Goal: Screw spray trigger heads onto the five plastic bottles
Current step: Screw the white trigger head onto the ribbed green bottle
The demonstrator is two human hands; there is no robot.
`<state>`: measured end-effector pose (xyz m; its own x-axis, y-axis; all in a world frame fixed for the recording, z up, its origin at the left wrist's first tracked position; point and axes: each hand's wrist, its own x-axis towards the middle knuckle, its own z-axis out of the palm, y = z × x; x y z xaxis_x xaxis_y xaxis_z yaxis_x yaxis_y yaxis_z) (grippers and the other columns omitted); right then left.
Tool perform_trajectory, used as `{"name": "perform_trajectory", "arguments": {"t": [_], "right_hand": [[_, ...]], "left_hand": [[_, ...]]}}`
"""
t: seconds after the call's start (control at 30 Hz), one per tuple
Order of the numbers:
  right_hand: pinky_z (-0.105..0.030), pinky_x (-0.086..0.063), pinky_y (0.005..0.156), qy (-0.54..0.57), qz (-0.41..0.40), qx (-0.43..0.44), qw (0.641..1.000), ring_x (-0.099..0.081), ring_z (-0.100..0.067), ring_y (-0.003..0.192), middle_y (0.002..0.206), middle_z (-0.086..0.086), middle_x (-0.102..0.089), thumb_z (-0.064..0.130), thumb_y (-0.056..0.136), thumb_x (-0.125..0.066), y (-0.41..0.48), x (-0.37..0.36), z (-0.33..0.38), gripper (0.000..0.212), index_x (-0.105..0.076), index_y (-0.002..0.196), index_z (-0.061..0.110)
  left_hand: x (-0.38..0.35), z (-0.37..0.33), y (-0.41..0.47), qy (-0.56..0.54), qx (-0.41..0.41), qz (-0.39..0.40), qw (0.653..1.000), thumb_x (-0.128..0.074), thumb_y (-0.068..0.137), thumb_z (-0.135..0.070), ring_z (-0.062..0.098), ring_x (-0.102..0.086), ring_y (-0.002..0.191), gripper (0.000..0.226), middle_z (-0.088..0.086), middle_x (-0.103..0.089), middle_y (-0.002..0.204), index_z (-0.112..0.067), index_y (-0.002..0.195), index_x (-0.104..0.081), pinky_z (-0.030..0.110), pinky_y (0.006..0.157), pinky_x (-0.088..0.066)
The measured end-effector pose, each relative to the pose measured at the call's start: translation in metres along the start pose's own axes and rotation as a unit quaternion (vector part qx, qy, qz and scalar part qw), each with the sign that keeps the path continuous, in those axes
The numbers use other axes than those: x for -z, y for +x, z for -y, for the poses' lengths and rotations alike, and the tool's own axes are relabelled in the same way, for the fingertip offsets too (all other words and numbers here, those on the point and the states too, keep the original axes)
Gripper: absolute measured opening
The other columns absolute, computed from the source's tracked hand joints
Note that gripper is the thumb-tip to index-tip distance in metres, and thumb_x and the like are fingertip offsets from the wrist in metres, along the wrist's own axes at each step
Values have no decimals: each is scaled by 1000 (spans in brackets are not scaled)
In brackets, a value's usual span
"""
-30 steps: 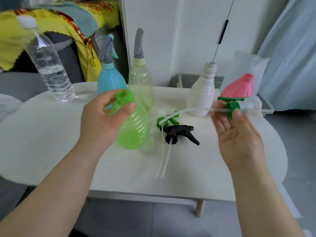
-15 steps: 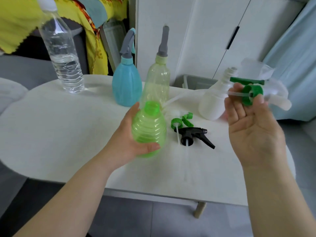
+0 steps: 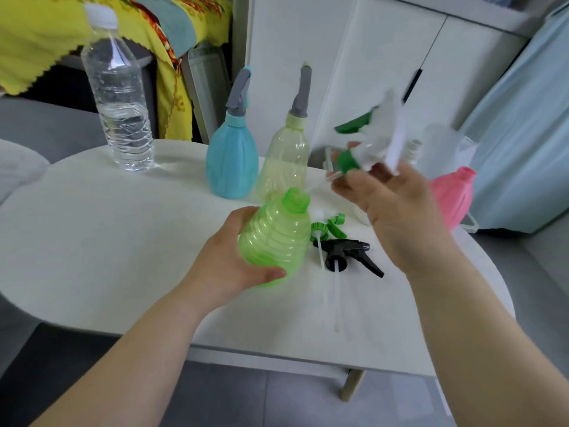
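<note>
The left hand (image 3: 229,266) grasps the green bottle (image 3: 275,238) around its lower body, holding it tilted above the white table (image 3: 92,241) with the open threaded neck pointing up and to the right. The right hand (image 3: 397,217) holds a white-and-green trigger head (image 3: 366,143) in its fingertips, raised above and to the right of the bottle neck; this head is motion-blurred, so its exact orientation cannot be determined. Its dip tube (image 3: 317,184) slants down toward the neck, though whether the tip has entered is unclear. On the table between the forearms lie a green trigger head (image 3: 328,228) and a black trigger head (image 3: 348,254), touching or nearly so, their tubes running toward the near edge. The left half of the tabletop is open. At the far edge stand a blue bottle (image 3: 232,161) and a pale yellow bottle (image 3: 284,164), both fitted with grey heads, and a clear water bottle (image 3: 118,103). A pink bottle (image 3: 452,198) and a white bottle (image 3: 412,149) are partly hidden behind the right hand.
</note>
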<state>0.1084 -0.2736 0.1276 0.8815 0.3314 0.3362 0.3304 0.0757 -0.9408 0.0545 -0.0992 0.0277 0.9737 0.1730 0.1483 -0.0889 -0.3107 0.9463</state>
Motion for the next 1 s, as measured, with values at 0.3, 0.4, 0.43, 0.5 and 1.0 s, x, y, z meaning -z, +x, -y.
{"name": "perform_trajectory", "arguments": {"t": [0.3,0.4,0.43,0.5,1.0], "right_hand": [[-4,-46,75,-137,154,-47,977,-60,12,78,90,13,-64,4,83,-57,7,-29,-16,33,-56,87,36],[-4,-46,75,-157,166,-48,972,-59,14,76,91,13,-63,5,83,-57,10,-30,-18,28,-57,91,32],[-3,-46,74,-155,170,-50,972,-59,15,74,90,15,-63,5,84,-57,11,-30,-18,27,-57,91,31],[-2,-45,73,-146,181,-60,971,-59,15,75,89,18,-62,5,84,-56,13,-29,-16,28,-56,90,32],[-16,-46,84,-212,42,-26,976,-59,-10,94,92,13,-61,16,79,-64,3,-38,-36,25,-46,92,27]], "left_hand": [[0,6,5,-5,21,1,1000,-85,49,-21,-5,-52,88,69,-29,-51,92,-51,90,-38,20,72,-43],[-1,8,6,-5,23,7,1000,-85,49,-21,-2,-54,87,70,-28,-50,91,-50,92,-37,18,72,-45],[-1,8,6,-6,22,7,1000,-85,49,-22,-6,-53,85,70,-29,-50,90,-50,91,-37,13,69,-44],[-2,8,7,-10,19,6,1000,-85,49,-22,-13,-49,83,70,-30,-50,88,-49,93,-37,5,64,-42],[-16,-1,1,109,-39,-15,993,-84,48,-26,8,-40,112,93,-25,-35,105,-28,126,-33,24,92,-33]]}}
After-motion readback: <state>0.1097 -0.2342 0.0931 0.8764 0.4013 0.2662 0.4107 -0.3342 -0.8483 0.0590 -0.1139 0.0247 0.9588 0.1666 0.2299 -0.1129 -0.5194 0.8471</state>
